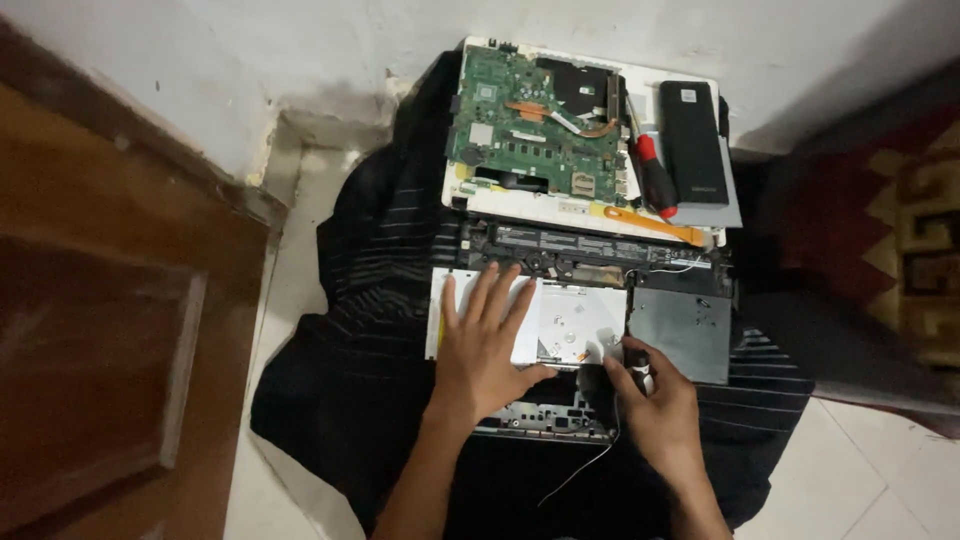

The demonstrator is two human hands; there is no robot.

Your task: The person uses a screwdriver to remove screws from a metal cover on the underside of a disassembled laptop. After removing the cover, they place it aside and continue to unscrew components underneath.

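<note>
An opened laptop base lies on a black striped cloth. My left hand rests flat, fingers spread, on its silver optical drive. My right hand pinches a small dark part at the drive's lower right corner, with a thin wire trailing down from there. A long black battery runs across the top of the base.
Behind the base lies a green motherboard on a white panel, with a red-handled screwdriver, an orange pry tool and a black rectangular power bank. A brown wooden door stands left, a patterned rug right.
</note>
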